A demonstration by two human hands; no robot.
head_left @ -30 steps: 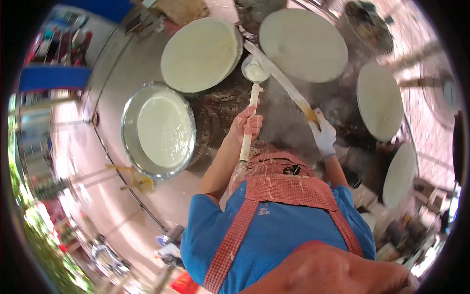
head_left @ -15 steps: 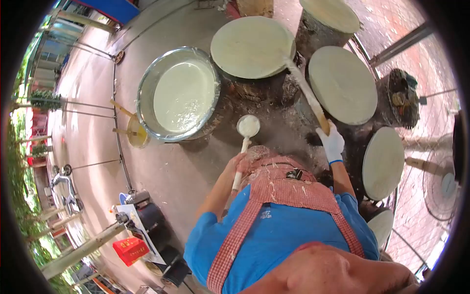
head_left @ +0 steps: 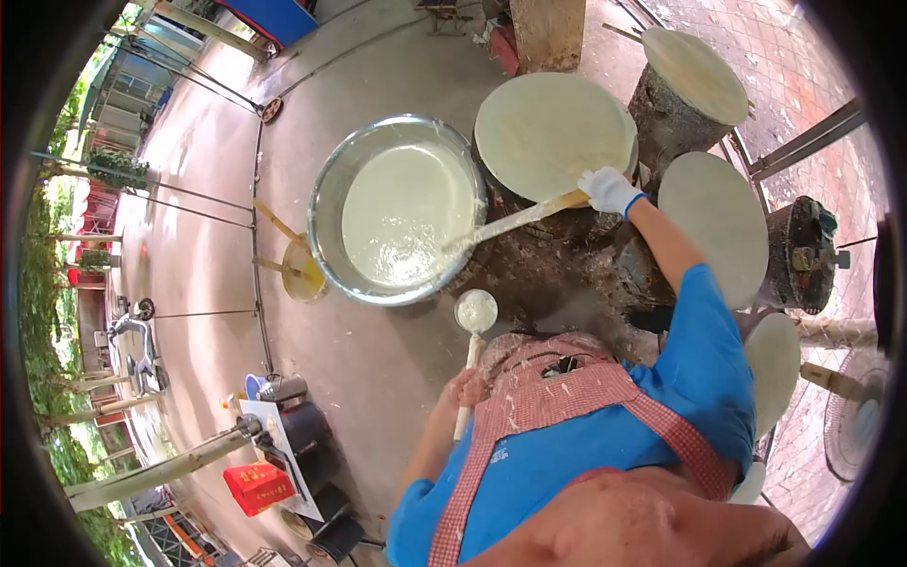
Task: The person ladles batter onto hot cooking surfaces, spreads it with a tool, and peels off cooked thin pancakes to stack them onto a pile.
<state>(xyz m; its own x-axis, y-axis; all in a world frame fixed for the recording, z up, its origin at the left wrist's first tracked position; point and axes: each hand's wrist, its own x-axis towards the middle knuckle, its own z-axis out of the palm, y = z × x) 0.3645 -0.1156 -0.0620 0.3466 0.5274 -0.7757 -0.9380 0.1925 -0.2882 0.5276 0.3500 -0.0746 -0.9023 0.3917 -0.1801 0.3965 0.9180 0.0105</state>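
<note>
My left hand (head_left: pixel 465 389), bare and closed, grips a ladle (head_left: pixel 472 354) coated in white. Its round bowl, holding some white batter, hangs in front of the apron (head_left: pixel 557 392). My right hand (head_left: pixel 609 192) wears a white glove and is wrapped round the end of a long wooden spatula (head_left: pixel 520 224). The spatula's far end reaches over the near right rim of a metal basin (head_left: pixel 321 213) and down to the white batter (head_left: pixel 406 213) in it. Just under the gloved hand lies the edge of a round griddle (head_left: pixel 553 132) covered with a pale layer.
Several more pale-topped round griddles, such as one at the back (head_left: pixel 694 76) and one on the right (head_left: pixel 715 227), stand on drum stoves. A small yellowish bowl (head_left: pixel 304 274) with two handles is left of the basin. A fan (head_left: pixel 855 416) stands far right.
My right hand has swung the spatula from the griddle to the basin, so its end is now at the batter. My left hand still holds the ladle low. The view has shifted.
</note>
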